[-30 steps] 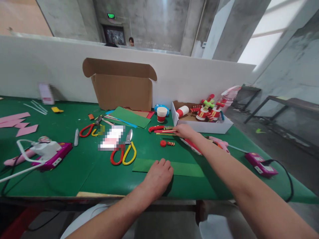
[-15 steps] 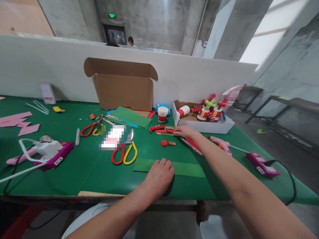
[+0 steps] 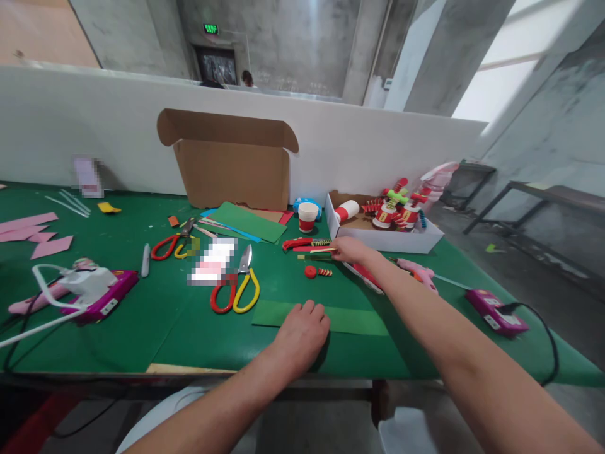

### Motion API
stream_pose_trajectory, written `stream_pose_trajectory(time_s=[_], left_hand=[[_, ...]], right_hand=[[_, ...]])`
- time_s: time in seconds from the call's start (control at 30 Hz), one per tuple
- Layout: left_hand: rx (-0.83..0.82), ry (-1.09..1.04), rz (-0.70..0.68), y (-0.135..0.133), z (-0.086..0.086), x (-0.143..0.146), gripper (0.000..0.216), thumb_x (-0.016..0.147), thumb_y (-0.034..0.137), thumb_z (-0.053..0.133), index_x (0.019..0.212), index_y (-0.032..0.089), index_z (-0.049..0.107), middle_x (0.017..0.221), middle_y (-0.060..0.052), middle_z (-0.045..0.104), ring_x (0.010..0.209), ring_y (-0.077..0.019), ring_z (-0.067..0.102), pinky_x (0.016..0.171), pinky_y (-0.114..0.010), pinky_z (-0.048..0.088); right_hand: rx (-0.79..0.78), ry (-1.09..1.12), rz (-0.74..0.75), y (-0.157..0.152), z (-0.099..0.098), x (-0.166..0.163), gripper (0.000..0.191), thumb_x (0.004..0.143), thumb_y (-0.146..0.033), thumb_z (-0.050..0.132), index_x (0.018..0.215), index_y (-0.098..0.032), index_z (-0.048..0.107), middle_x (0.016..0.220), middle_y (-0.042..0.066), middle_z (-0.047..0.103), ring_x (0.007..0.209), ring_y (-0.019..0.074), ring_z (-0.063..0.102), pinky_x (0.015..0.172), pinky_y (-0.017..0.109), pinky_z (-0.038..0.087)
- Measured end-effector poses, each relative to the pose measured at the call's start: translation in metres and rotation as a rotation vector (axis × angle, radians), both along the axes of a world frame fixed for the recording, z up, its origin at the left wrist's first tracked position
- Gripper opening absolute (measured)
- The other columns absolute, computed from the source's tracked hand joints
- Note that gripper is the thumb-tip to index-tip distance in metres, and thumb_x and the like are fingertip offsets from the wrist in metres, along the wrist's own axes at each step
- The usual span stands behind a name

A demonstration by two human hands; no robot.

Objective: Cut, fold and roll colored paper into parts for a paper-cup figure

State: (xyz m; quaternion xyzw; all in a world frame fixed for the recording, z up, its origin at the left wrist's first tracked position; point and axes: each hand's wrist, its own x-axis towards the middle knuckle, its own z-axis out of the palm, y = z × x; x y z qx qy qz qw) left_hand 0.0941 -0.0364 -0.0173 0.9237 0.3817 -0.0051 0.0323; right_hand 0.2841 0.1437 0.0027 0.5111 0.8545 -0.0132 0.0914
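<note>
My left hand (image 3: 300,337) lies knuckles-up on a long green paper strip (image 3: 350,318) near the table's front edge, fingers curled and pressing it down. My right hand (image 3: 352,250) reaches to the middle of the table and pinches thin paper strips (image 3: 316,253), yellow, green and red. A red utility knife (image 3: 297,243) lies just left of those strips. A small red disc with a folded striped tail (image 3: 316,272) lies in front of my right hand.
Red-and-yellow scissors (image 3: 239,289) lie left of centre, another pair (image 3: 171,244) farther back. An open cardboard box (image 3: 231,161) stands at the partition. A white box (image 3: 382,234) holds paper-cup crafts. Glue guns (image 3: 416,271) and pink power units (image 3: 496,310) with cords sit right and left.
My right hand has drawn the thin strips slightly toward me; a green strip now shows beneath the yellow one. The left hand has stayed put.
</note>
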Motion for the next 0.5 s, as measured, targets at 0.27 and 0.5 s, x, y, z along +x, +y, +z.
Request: stream_pose_trajectory(time_s=[0.27, 0.5], left_hand=[[0.007, -0.047, 0.003, -0.001, -0.003, -0.002, 0.017, 0.086, 0.015, 0.048, 0.095, 0.013, 0.063, 0.096, -0.013, 0.062, 0.095, -0.0275, 0.055, 0.075, -0.040, 0.047], [-0.121, -0.936, 0.250, 0.024, 0.007, -0.021, 0.023, 0.091, 0.034, 0.045, 0.094, 0.018, 0.061, 0.090, -0.006, 0.067, 0.081, -0.0179, 0.061, 0.074, -0.030, 0.048]], right_hand=[[0.003, 0.139, 0.047, 0.001, 0.013, 0.001, 0.013, 0.081, -0.017, 0.052, 0.079, -0.014, 0.064, 0.085, 0.010, 0.068, 0.076, 0.0170, 0.055, 0.064, 0.024, 0.033], [0.069, 0.493, 0.022, -0.011, 0.059, 0.004, 0.014, 0.087, -0.024, 0.044, 0.078, -0.017, 0.051, 0.074, 0.002, 0.061, 0.061, 0.0102, 0.046, 0.060, 0.022, 0.035]])
